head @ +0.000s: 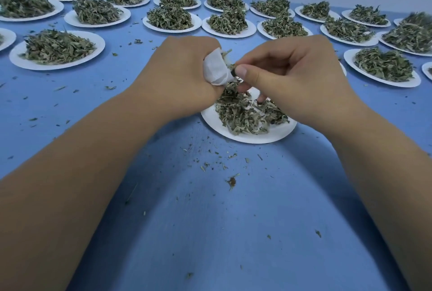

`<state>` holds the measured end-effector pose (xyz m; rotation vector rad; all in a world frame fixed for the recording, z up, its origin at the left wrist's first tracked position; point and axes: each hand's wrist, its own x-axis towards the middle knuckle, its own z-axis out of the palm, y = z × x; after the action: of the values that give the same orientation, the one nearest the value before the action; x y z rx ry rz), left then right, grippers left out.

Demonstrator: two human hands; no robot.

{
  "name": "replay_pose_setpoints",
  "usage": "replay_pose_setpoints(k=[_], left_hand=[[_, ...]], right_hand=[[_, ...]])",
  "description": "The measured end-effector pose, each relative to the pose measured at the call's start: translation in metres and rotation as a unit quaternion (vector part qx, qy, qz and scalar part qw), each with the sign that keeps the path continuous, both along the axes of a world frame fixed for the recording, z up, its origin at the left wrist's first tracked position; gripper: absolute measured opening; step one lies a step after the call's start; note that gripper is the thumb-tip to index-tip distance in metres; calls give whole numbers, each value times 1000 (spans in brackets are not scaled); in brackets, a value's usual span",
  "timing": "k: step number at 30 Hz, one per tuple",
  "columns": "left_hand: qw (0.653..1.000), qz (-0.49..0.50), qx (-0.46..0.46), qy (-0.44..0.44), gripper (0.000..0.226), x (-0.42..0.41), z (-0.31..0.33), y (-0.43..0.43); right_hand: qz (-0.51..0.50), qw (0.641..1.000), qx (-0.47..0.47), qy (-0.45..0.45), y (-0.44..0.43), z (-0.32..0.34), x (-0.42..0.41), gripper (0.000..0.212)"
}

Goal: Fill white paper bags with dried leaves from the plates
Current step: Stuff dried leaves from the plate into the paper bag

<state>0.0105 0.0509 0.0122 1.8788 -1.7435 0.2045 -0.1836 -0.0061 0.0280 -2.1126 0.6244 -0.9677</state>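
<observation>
At the centre of the frame the left hand (184, 73) curls its fingers round a small white paper bag (216, 69), whose mouth faces the right hand (292, 75). The right hand pinches a tuft of dried leaves (230, 66) between thumb and fingertips right at that mouth. Both hands hang over the near plate (252, 137), probably so that dropped bits fall back on its half-spent leaf heap (243, 113); crumbs (219, 162) already lie below its rim.

Heaped plates (56, 49) crowd the upper frame in rows up to the far table edge by the wall, one (383, 66) close to the right hand's outer side. The roomiest stretch of blue table (210, 232) lies in the lower middle, between the forearms.
</observation>
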Motion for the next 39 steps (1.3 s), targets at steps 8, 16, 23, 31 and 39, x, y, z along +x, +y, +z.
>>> replay_pose_setpoints(k=[8,16,23,31,39], left_hand=[[998,-60,22,-2,27,-18,-3,4],[998,-53,14,6,24,-10,1,5],[997,-36,-18,62,25,-3,3,6],[992,-105,31,57,31,-21,2,10],[989,-84,11,122,19,-22,6,13]], right_hand=[[0,996,-54,67,8,-2,6,16],[13,995,-20,92,3,3,-4,9],[6,994,-24,103,7,14,-5,36],[112,956,30,269,18,3,8,17],[122,976,-28,177,10,0,4,36]])
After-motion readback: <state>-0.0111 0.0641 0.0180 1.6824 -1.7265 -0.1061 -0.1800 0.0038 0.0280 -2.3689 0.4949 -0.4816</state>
